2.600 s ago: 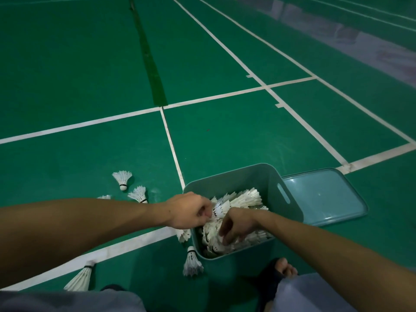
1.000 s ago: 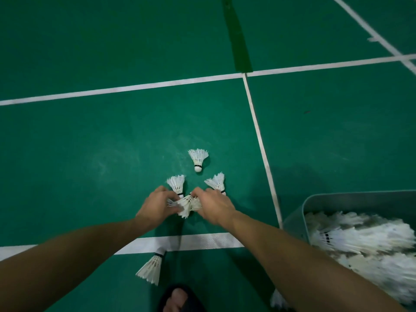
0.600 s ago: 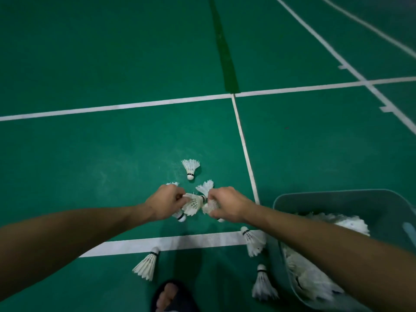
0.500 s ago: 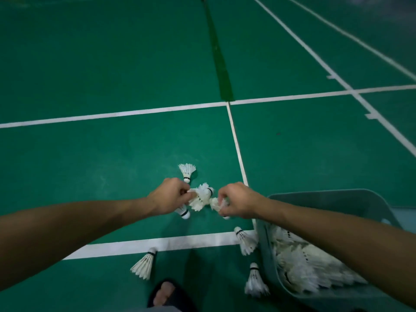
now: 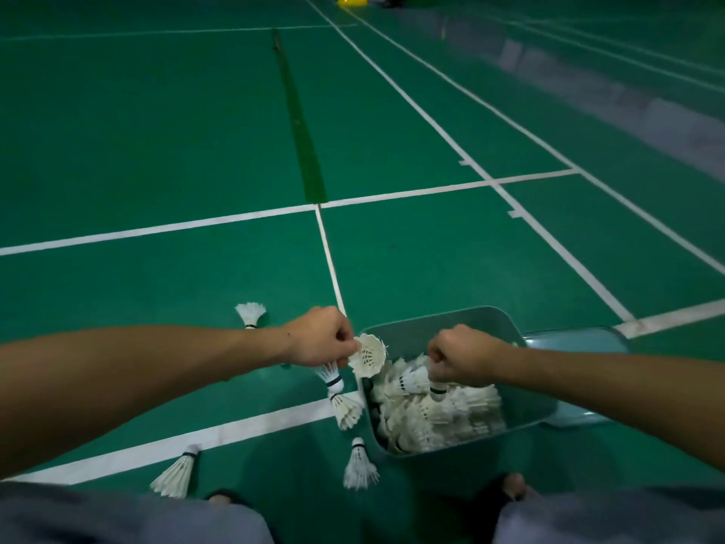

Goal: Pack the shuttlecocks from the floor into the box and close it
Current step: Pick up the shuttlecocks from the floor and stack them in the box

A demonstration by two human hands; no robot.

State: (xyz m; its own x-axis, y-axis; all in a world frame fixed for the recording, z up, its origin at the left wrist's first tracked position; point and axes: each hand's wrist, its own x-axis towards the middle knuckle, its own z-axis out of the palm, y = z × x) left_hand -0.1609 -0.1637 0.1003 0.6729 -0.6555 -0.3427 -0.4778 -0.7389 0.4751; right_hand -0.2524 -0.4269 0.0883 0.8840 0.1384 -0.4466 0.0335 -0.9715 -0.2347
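Now both fists are over the grey-teal plastic box (image 5: pixel 506 331) w/ its white feather shuttlecocks (image 5: pixel 439 414). Left hand (image 5: pixel 319 339) clenches two at the rim, approx 9 o'clock; right hand (image 5: pixel 457 357) grips one over the pile. They look feather-light and crushable, so best pinched by the cork, not the skirt. Four still on the green court floor (image 5: pixel 157 151).

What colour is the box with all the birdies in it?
The box is grey-green, seen best in the head view.
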